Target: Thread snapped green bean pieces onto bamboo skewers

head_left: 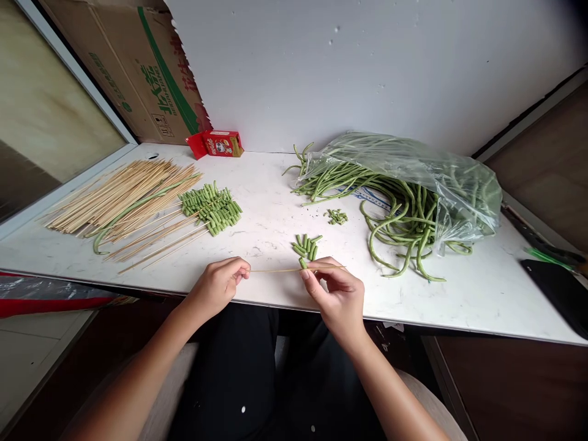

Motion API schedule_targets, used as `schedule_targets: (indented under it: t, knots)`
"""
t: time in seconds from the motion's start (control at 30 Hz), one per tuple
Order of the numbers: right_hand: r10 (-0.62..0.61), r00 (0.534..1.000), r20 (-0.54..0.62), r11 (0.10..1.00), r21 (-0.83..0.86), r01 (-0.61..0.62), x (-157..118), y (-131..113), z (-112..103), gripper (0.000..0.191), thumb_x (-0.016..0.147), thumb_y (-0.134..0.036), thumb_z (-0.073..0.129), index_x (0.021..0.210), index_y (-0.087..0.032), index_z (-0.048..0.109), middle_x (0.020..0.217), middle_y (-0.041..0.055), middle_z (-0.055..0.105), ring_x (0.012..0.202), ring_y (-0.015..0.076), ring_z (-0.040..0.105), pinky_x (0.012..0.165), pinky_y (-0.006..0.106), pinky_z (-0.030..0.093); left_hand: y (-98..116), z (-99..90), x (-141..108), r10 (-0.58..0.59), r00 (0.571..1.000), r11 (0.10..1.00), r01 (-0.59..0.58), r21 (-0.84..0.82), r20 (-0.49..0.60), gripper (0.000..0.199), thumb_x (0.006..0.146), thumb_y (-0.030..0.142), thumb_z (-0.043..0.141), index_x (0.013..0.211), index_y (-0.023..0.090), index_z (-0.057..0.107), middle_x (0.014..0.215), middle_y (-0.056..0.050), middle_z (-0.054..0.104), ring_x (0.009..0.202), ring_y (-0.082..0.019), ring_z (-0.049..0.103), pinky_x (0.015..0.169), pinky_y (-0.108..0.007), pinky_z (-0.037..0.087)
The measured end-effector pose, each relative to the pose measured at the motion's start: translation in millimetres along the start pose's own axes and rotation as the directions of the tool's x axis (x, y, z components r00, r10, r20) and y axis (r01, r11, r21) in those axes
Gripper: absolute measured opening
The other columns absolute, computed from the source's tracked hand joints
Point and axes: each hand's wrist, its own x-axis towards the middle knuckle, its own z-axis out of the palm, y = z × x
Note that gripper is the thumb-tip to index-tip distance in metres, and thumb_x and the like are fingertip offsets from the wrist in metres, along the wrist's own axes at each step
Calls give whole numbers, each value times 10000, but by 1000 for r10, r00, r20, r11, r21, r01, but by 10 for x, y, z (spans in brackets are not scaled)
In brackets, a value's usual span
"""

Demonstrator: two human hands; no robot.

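Observation:
My left hand (223, 280) pinches one end of a thin bamboo skewer (273, 271), held level above the table's front edge. At the skewer's other end, my right hand (337, 291) is closed on a short piece of green bean (302, 263) between thumb and fingers. The skewer runs past this piece; whether it goes through it, I cannot tell. Just beyond my right hand lies a small heap of cut bean pieces (307, 246). To the left, finished skewers of bean pieces (214, 208) lie stacked beside a large pile of bare skewers (124, 196).
Long green beans (404, 208) spill from a clear plastic bag (468, 190) at the right. Small bean ends (337, 216) lie mid-table. A red box (223, 144) stands near a cardboard box (133, 73) at the back left. A black phone (555, 294) rests at the right edge.

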Motion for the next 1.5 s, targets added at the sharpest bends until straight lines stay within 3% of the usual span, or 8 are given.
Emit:
schedule_targets:
  t: [0.4,0.63,0.83,0.93,1.0,1.13,1.33,1.5]
  knots:
    - [-96,995,28,995,-36,97,-22,-15,27,103,921,-165,779,962,-250,821,917,72,783,804,211,676,649,351,542,98,-64,11,-102,990,989,111,-92,99,291,761,-27,403,814,188,591,763,-3,641,681,-114,582,639,-193,473]
    - [-131,987,88,990,-41,135,-3,-129,4,112,910,-180,787,980,-261,818,882,59,779,789,223,675,686,383,557,261,-161,15,-206,920,943,277,-182,334,213,890,67,444,780,191,577,735,6,593,672,-118,533,628,-201,452]
    - [-95,979,178,991,-71,109,37,-145,-20,75,922,-230,783,972,-269,825,876,56,791,798,231,689,756,419,574,251,-208,31,-226,889,911,338,-238,399,242,981,188,501,753,187,582,719,-1,577,657,-124,510,604,-214,446]
    - [-24,993,115,997,-73,33,47,-102,-31,35,924,-276,793,921,-253,819,906,74,791,850,236,699,752,394,575,270,-146,72,-256,896,877,373,-301,364,313,1044,283,477,801,177,643,737,-14,605,651,-123,532,603,-219,464]
    - [79,996,39,995,-69,-77,46,-65,-31,108,922,-335,802,888,-233,811,939,89,790,871,236,707,712,359,567,280,-76,101,-279,912,878,369,-306,299,328,1070,344,480,904,176,708,714,-6,602,643,-123,547,614,-223,479]
    - [248,967,-64,968,-15,-249,47,-4,-23,252,889,-446,827,854,-198,798,931,102,782,857,235,712,632,306,546,271,80,111,-290,945,865,326,-381,148,269,1005,432,658,1054,180,738,767,-18,679,719,-150,664,688,-245,551]
    - [258,962,-86,966,-11,-260,68,39,-39,302,868,-483,834,843,-184,793,936,103,780,870,236,716,676,308,573,244,196,52,-267,963,903,260,-341,26,263,1029,385,630,963,171,769,758,-39,733,650,-139,664,632,-237,535]
    - [233,970,-72,970,-48,-237,62,60,-39,313,883,-495,814,840,-187,780,916,101,779,829,227,709,650,305,561,223,192,49,-215,976,940,218,-263,40,324,1058,395,587,912,169,768,675,-15,672,622,-125,610,605,-226,481]
